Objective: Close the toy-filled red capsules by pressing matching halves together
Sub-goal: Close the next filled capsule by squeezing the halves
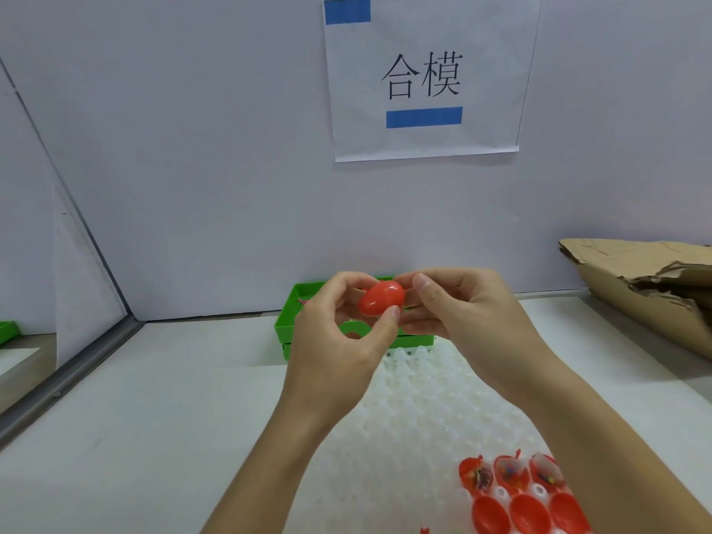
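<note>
I hold a red capsule (382, 298) up in front of me, above the far end of the white tray (416, 410) and just in front of the green basket (287, 317). Its two halves look joined, but I cannot tell whether the seam has snapped fully home.

The risk, as I judge it, is a skewed press: if my fingers push off-centre, one edge may ride over the other and the capsule could spring apart. The shell is smooth and rounded, so a hard squeeze from the tips could also shoot it out of my grip, toward the basket or the table (154, 418). If part of the toy lies across the seam, it may get pinched there and keep the halves from locking.

My left hand (339, 341) curls round the capsule's left end, thumb tip pressed on its near side, fingers wrapped behind. My right hand (454, 314) pinches the right end, thumb on top and fingers curled underneath. Both hands are closed on it, with no spread between the fingers.

Near right in the tray, three open halves with toys (510, 472) wait, with three empty halves (529, 514) just nearer.
</note>
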Tool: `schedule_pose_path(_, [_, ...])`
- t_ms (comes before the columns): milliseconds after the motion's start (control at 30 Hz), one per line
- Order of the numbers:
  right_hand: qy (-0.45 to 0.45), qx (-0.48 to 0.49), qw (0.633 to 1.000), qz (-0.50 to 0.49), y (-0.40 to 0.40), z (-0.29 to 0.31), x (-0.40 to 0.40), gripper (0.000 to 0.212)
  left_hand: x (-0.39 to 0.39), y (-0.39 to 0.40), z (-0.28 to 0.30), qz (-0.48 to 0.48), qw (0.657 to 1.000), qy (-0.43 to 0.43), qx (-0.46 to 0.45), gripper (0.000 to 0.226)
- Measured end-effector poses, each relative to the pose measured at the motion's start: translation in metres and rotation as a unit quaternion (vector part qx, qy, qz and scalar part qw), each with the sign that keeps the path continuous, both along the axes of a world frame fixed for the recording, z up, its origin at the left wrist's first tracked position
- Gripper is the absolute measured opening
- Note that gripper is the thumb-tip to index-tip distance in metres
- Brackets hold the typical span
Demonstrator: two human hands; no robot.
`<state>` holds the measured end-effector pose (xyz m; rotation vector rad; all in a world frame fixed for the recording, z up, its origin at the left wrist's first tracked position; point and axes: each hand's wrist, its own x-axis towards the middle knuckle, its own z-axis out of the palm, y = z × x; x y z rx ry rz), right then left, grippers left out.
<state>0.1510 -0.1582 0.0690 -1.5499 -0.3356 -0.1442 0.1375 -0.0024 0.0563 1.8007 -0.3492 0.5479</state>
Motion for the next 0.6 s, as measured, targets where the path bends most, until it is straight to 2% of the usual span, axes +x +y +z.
schedule_pose_path(267, [-0.005, -0.003, 1.000, -0.019, -0.0020, -0.0006, 0.0006, 0.016, 0.0023, -0.0002, -0.0039, 0.002, 1.000, -0.006, 0.001, 0.016])
schedule_pose_path(400, [-0.028, -0.045, 0.998, -0.026, -0.0014, -0.0009, -0.0003, 0.014, 0.0028, -0.0011, -0.0040, 0.010, 0.999, -0.030, 0.022, 0.014])
schedule_pose_path(600, [-0.030, 0.005, 0.999, -0.037, -0.0003, -0.0021, -0.0001, 0.019, 0.0038, 0.0044, -0.0012, -0.015, 1.000, -0.017, 0.005, 0.019])
